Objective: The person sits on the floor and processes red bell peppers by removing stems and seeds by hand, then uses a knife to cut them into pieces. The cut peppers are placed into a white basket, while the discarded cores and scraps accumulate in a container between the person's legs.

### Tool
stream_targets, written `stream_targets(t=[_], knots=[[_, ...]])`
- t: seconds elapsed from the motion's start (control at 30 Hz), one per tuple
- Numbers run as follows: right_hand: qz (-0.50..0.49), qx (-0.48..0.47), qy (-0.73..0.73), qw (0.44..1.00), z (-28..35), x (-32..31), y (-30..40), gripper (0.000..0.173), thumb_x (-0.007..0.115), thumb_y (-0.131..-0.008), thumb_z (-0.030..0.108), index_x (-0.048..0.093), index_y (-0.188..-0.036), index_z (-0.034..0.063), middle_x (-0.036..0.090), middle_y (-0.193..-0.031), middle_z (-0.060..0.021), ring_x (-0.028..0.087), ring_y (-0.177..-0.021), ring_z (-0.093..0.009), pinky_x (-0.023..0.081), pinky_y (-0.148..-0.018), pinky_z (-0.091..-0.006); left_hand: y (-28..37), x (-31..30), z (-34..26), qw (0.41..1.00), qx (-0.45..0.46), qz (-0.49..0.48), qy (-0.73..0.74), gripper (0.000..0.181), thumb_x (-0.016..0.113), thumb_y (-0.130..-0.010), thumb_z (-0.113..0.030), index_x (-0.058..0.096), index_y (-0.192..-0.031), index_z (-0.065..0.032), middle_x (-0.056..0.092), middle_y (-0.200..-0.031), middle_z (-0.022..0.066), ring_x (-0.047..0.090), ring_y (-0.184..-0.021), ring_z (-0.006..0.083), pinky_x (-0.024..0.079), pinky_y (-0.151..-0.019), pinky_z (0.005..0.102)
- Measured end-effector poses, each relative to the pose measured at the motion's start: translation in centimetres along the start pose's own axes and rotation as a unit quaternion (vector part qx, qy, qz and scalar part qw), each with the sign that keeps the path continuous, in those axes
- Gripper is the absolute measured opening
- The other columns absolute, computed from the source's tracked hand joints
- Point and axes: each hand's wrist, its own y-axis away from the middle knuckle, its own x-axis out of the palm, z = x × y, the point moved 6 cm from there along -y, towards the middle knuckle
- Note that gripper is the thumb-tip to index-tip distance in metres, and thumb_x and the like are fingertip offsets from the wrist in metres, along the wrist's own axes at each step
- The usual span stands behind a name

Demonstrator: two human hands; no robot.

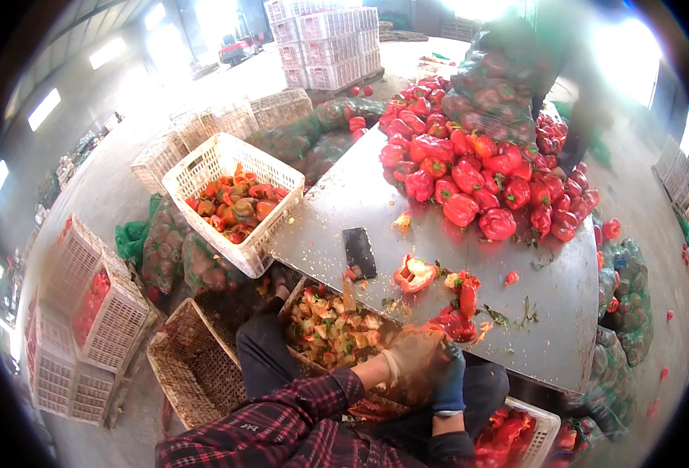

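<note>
My left hand [416,350], in a pale, stained glove, is at the near edge of the metal table [543,345]. Beside it is my right hand [451,377], in a blue glove. The two hands meet above my lap. A blur covers the space between them, so what they hold cannot be told. Just beyond my fingers, red pepper pieces [457,324] lie on the table. Farther off is a cut-open red pepper [415,274]. Left of it lies a dark, flat rectangular object [359,253]. Below the table edge, a crate of pepper cores and scraps [333,330] stands by my knee.
Whole red bell peppers [467,175] are heaped at the table's far side, where a person handles a mesh sack [491,88]. A white crate [251,237] of pepper pieces is at the left corner. Another crate [192,362] stands left of my leg. Red pieces fill a crate [546,430] at lower right.
</note>
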Motion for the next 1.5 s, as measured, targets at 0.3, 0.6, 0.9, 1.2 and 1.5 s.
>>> stream_targets(t=[0.3, 0.6, 0.9, 1.2, 1.5], knots=[[0.014, 0.005, -0.289, 0.957, -5.5, -2.1, 2.0, 0.059, 0.057, -0.091, 0.046, 0.052, -0.127, 0.0, 0.053, -0.128, -0.0108, 0.052, -0.118, -0.024, 0.042, -0.102, -0.0399, 3.6, -1.0, 9.7, 0.902, -0.163, -0.178, 0.357, 0.035, 0.064, -0.089, -0.017, 0.057, -0.12, -0.0026, 0.068, -0.105, 0.016, 0.065, -0.096, 0.0188, 0.053, -0.08, 0.0341], [0.063, -0.034, -0.124, 0.99, 0.1, 0.1, 1.4, 0.074, 0.043, -0.092, 0.061, 0.059, -0.122, -0.005, 0.062, -0.121, -0.0115, 0.059, -0.111, -0.021, 0.046, -0.096, -0.0338, 2.4, 0.7, 0.3, 0.952, 0.222, 0.191, -0.087, 0.054, 0.069, -0.073, -0.015, 0.056, -0.126, -0.0118, 0.061, -0.112, 0.0116, 0.064, -0.093, 0.0314, 0.053, -0.074, 0.0426], [0.029, 0.132, -0.266, 0.954, -2.2, 0.3, 3.3, 0.051, 0.042, -0.093, 0.039, 0.061, -0.121, 0.0004, 0.065, -0.114, -0.0091, 0.062, -0.103, -0.017, 0.05, -0.091, -0.0318, 1.8, 6.6, 1.0, 0.966, 0.219, 0.117, -0.071, 0.041, 0.07, -0.068, -0.021, 0.065, -0.108, -0.013, 0.06, -0.09, 0.009, 0.064, -0.082, 0.0316, 0.051, -0.066, 0.0445], [0.054, 0.144, -0.294, 0.943, -1.8, 0.4, 3.2, 0.044, 0.048, -0.096, 0.03, 0.056, -0.126, -0.0003, 0.063, -0.117, -0.0089, 0.06, -0.108, -0.016, 0.049, -0.093, -0.0318, 4.7, 0.3, 6.4, 0.994, -0.095, -0.017, -0.058, 0.06, 0.07, -0.083, -0.021, 0.047, -0.135, -0.0027, 0.06, -0.118, 0.0212, 0.063, -0.1, 0.0361, 0.051, -0.084, 0.0414], [0.066, 0.253, -0.251, 0.932, -3.3, 1.5, 3.4, 0.044, 0.055, -0.093, 0.029, 0.057, -0.126, 0.0011, 0.066, -0.113, -0.0068, 0.064, -0.083, -0.012, 0.055, -0.068, -0.0273, 4.6, 5.9, 2.8, 0.961, 0.156, 0.109, -0.199, 0.023, 0.066, -0.075, -0.017, 0.057, -0.095, -0.0123, 0.061, -0.085, 0.0073, 0.065, -0.071, 0.0306, 0.049, -0.061, 0.0439]])
